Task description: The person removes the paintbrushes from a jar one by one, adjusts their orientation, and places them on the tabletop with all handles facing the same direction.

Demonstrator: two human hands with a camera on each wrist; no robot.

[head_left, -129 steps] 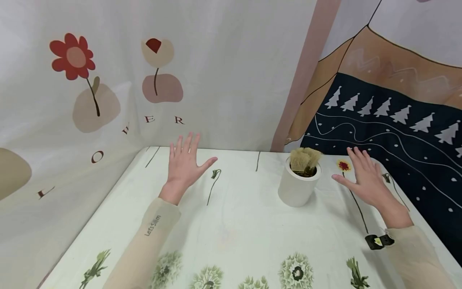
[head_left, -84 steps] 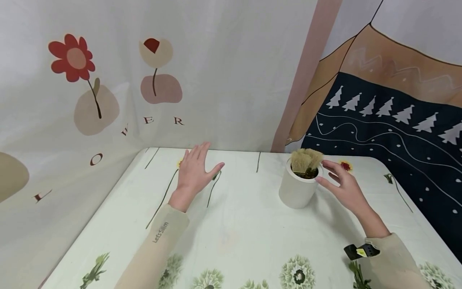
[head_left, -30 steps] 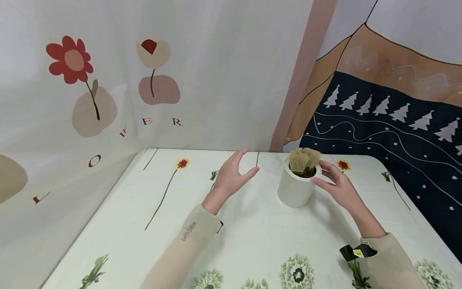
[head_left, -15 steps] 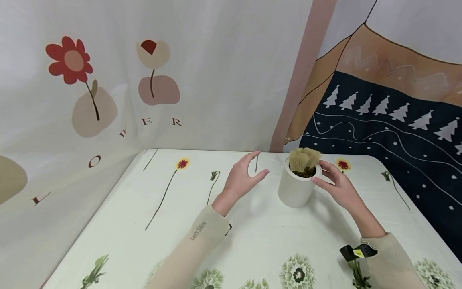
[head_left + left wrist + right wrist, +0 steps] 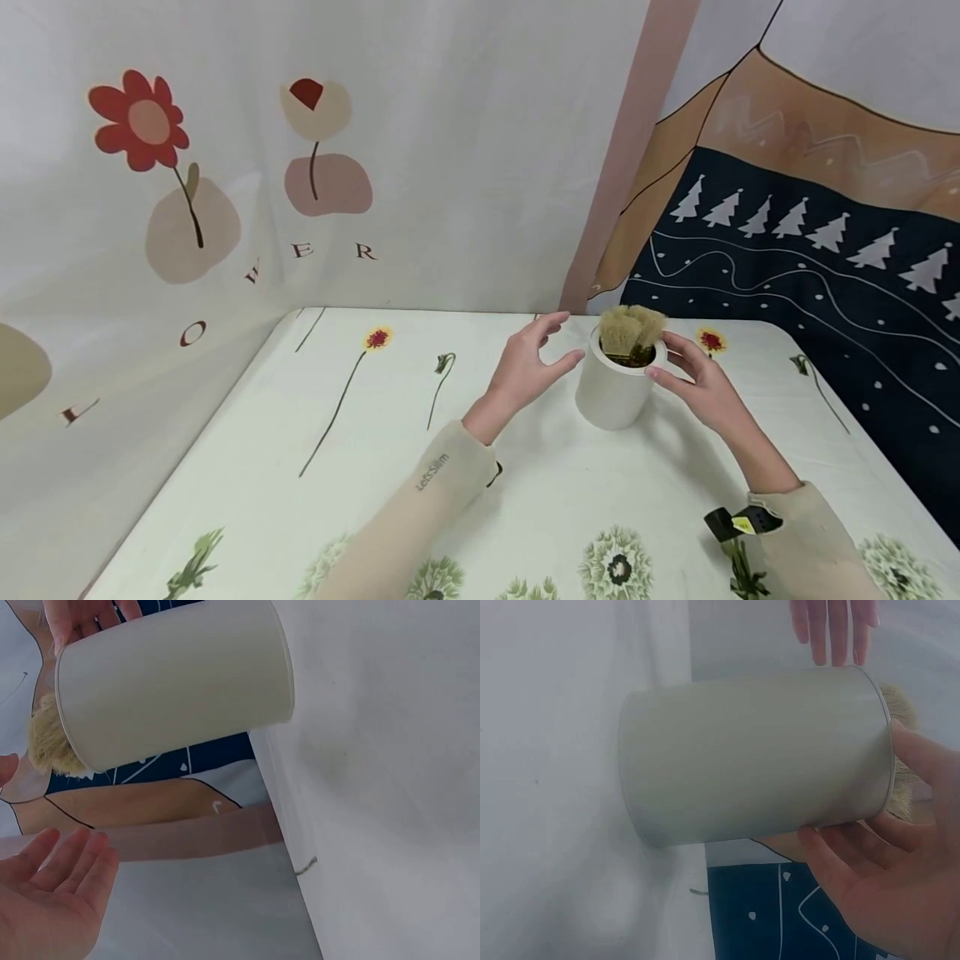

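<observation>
A white cylindrical pot (image 5: 612, 396) stands upright on the table at the right of centre in the head view. Bushy beige bristle tufts (image 5: 633, 327), with a gold-coloured edge below, show above its rim. My right hand (image 5: 697, 379) holds the pot's right side near the rim; in the right wrist view its thumb and fingers (image 5: 832, 859) curve about the rim end. Just left of the pot is my left hand (image 5: 521, 367), empty, its thumb and fingers spread apart towards it. The left wrist view shows a gap between the left fingers (image 5: 82, 870) and the pot.
A white cloth (image 5: 525, 483) printed with flowers covers the table. Behind it hangs a pale curtain (image 5: 465, 167) with flower prints and letters, and at the right a dark blue cloth (image 5: 750, 250) with white trees. A black strap device (image 5: 742, 523) is on the right wrist.
My left hand has moved right from the table's left part to beside the pot. Earlier, the right hand came in from the right and took hold of the pot, which has stayed in place.
</observation>
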